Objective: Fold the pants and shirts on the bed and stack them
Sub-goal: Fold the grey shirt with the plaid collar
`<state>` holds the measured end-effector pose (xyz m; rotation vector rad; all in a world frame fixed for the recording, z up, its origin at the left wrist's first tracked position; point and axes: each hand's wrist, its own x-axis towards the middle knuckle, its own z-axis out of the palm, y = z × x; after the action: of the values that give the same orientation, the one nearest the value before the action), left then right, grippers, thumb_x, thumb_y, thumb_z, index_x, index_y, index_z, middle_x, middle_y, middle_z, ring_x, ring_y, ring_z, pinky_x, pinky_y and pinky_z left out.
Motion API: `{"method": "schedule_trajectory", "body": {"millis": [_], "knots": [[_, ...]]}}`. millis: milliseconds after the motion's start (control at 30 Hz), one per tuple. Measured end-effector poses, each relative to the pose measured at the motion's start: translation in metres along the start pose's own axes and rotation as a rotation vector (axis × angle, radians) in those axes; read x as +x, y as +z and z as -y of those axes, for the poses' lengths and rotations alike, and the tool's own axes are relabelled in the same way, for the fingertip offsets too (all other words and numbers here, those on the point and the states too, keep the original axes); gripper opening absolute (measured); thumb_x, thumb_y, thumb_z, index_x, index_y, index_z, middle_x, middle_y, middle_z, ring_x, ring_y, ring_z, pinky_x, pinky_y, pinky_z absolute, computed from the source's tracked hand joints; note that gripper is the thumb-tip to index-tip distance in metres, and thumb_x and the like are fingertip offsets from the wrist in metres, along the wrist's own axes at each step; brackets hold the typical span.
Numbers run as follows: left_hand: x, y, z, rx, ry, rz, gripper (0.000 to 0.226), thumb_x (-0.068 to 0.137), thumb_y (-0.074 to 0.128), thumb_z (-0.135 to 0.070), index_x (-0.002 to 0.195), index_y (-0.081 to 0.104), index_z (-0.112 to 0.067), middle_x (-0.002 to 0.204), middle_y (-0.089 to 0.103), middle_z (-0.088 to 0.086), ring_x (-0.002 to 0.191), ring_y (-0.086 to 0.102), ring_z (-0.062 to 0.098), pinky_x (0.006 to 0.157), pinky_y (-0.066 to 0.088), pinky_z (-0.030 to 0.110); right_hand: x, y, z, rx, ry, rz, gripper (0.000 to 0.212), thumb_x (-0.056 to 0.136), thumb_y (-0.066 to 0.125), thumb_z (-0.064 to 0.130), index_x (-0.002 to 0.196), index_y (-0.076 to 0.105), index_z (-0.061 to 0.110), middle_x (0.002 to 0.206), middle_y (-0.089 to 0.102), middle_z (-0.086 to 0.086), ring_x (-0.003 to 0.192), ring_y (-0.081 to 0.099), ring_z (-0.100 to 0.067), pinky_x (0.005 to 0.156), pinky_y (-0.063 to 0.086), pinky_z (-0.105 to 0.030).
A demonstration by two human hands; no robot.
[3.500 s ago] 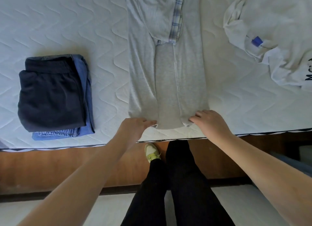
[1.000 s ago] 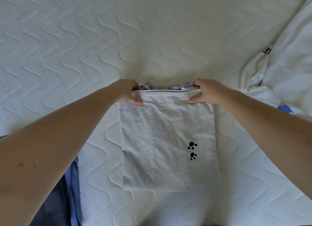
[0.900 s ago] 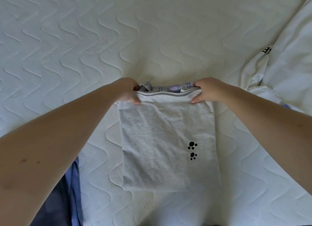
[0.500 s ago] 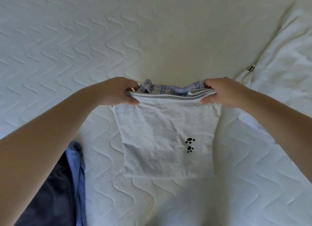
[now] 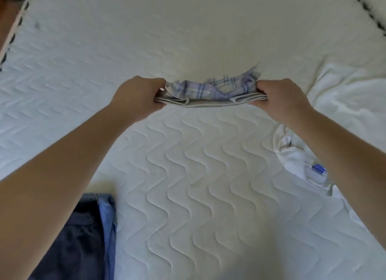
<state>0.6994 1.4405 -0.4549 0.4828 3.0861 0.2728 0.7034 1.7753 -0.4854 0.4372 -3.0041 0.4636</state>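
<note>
The folded grey shirt [image 5: 208, 101], with a plaid blue collar showing on top, is held up off the white quilted mattress [image 5: 198, 175] and seen edge-on. My left hand [image 5: 137, 98] grips its left end and my right hand [image 5: 279, 98] grips its right end. A stack of folded dark navy and blue pants [image 5: 83, 238] lies at the lower left, partly hidden by my left forearm. A crumpled white shirt [image 5: 344, 112] with a small blue tag lies at the right.
The mattress edge with dark piping shows at the top left [image 5: 12, 35] and the top right corner [image 5: 367, 12]. Bare quilted surface stretches between the pants stack and the white shirt.
Both hands have lifted the folded grey shirt off the mattress, so it now hangs edge-on instead of lying flat. The view has tilted, showing more of the pants stack.
</note>
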Motion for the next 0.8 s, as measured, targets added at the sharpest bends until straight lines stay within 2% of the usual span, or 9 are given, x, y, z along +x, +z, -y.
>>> {"method": "schedule_trajectory", "body": {"millis": [67,133,300,467,533,600,633,700,800], "knots": [[-0.021,0.034,0.000,0.035,-0.019,-0.035,0.011,0.079,0.067,-0.014,0.087,0.061,-0.015,0.064,0.057,0.011,0.064,0.058,0.037,0.056,0.030,0.030,-0.023,0.027,0.002,0.004,0.040,-0.013,0.016,0.088,0.066,0.018,0.095,0.067,0.004,0.078,0.066,-0.026,0.075,0.061,-0.046,0.061,0.033,-0.034],[-0.051,0.075,-0.003,0.038,-0.037,-0.015,0.013,0.081,0.065,-0.011,0.094,0.066,-0.012,0.069,0.064,0.017,0.064,0.061,0.039,0.055,0.032,0.031,-0.051,0.061,0.004,-0.003,0.103,0.023,0.014,0.088,0.063,0.013,0.098,0.068,0.005,0.079,0.067,-0.025,0.074,0.062,-0.045,0.060,0.032,-0.033],[-0.144,0.179,-0.020,-0.082,-0.145,0.127,0.018,0.083,0.063,-0.006,0.097,0.070,-0.014,0.083,0.071,0.010,0.069,0.065,0.039,0.056,0.050,0.039,-0.144,0.144,0.010,0.014,0.226,0.271,0.017,0.088,0.062,0.015,0.103,0.067,0.007,0.083,0.069,-0.020,0.077,0.064,-0.040,0.061,0.042,-0.037],[-0.221,0.240,-0.045,-0.175,-0.214,0.207,0.035,0.080,0.065,-0.002,0.110,0.073,-0.020,0.102,0.072,0.001,0.075,0.067,0.033,0.058,0.054,0.037,-0.230,0.192,0.010,0.062,0.320,0.381,0.012,0.082,0.066,0.009,0.094,0.068,0.006,0.076,0.066,-0.021,0.071,0.063,-0.042,0.057,0.044,-0.040],[-0.240,0.254,-0.055,-0.175,-0.194,0.249,0.045,0.079,0.063,0.002,0.119,0.070,-0.017,0.113,0.070,0.004,0.095,0.067,0.032,0.075,0.054,0.039,-0.249,0.203,0.007,0.084,0.339,0.456,0.018,0.083,0.061,0.005,0.100,0.067,0.005,0.087,0.068,-0.020,0.081,0.063,-0.041,0.065,0.046,-0.040],[-0.253,0.263,-0.065,-0.163,-0.174,0.288,0.056,0.077,0.060,0.005,0.131,0.061,-0.010,0.134,0.061,0.007,0.125,0.055,0.029,0.102,0.045,0.042,-0.259,0.208,0.008,0.159,0.312,0.475,0.031,0.079,0.057,-0.004,0.108,0.065,0.004,0.100,0.066,-0.018,0.090,0.061,-0.040,0.074,0.046,-0.039],[-0.258,0.265,-0.070,-0.168,-0.180,0.286,0.059,0.077,0.059,0.007,0.134,0.058,-0.008,0.140,0.056,0.008,0.132,0.049,0.030,0.108,0.040,0.044,-0.263,0.209,0.010,0.205,0.299,0.464,0.036,0.077,0.056,-0.006,0.111,0.064,0.004,0.104,0.066,-0.017,0.093,0.060,-0.039,0.077,0.046,-0.038],[-0.265,0.267,-0.078,-0.189,-0.209,0.246,0.058,0.076,0.059,0.010,0.133,0.059,-0.005,0.141,0.054,0.012,0.133,0.047,0.033,0.110,0.037,0.047,-0.267,0.207,0.014,0.336,0.360,0.469,0.038,0.080,0.054,-0.003,0.116,0.061,0.008,0.111,0.065,-0.013,0.100,0.060,-0.035,0.080,0.045,-0.035],[-0.260,0.261,-0.088,-0.277,-0.336,0.183,0.035,0.090,0.052,-0.003,0.120,0.067,-0.010,0.127,0.064,0.008,0.123,0.055,0.030,0.107,0.036,0.042,-0.266,0.198,0.020,0.710,0.688,0.418,0.031,0.083,0.045,0.026,0.109,0.057,0.040,0.105,0.067,0.015,0.092,0.059,-0.009,0.071,0.040,-0.025]]}}
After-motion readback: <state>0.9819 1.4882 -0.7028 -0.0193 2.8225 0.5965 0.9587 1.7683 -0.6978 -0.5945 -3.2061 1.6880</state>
